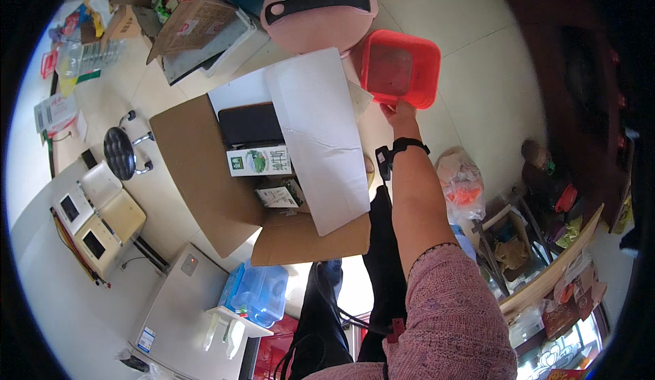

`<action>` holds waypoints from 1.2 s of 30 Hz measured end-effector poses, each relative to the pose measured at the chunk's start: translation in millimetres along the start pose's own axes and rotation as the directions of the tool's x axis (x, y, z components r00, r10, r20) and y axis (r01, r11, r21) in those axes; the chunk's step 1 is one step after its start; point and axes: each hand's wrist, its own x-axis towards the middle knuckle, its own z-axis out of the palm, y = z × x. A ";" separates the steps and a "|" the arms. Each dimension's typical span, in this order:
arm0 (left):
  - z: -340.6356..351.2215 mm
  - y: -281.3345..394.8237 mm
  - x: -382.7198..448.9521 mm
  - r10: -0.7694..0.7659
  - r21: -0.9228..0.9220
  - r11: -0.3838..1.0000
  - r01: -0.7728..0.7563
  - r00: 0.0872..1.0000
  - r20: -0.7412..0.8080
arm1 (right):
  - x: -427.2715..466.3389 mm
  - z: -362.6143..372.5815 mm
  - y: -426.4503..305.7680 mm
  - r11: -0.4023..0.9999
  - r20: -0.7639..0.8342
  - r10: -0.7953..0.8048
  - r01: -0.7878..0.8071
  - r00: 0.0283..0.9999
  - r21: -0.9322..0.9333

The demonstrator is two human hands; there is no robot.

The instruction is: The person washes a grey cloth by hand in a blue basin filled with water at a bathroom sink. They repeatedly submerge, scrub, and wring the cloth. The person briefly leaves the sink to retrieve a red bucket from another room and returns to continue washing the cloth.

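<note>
My right hand [401,113], with a black strap at the wrist, grips the near rim of a red plastic bin [434,73]. The bin is tilted so its inside faces me, and its bottom looks dusty. Left of that hand stands an opened cardboard box [204,175] with its flaps spread; one flap, white on its face [320,139], covers part of the opening. Inside lie a black flat object [250,124], a white-and-green milk carton [258,161] and a smaller printed carton [276,196]. My left hand is out of view.
A pink padded seat [307,32] with a black strap stands beyond the box. A black wheeled stool [120,153] is at left; a grey refrigerator [176,293] and blue plastic container [263,290] are lower left. A plastic bag [463,185] lies right of my arm.
</note>
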 end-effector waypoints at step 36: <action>-366.9 115.3 139.4 0.467 -0.562 0.737 -0.376 0.884 0.019 | -655.4 149.5 42.8 0.942 0.175 -0.293 0.315 0.940 -0.118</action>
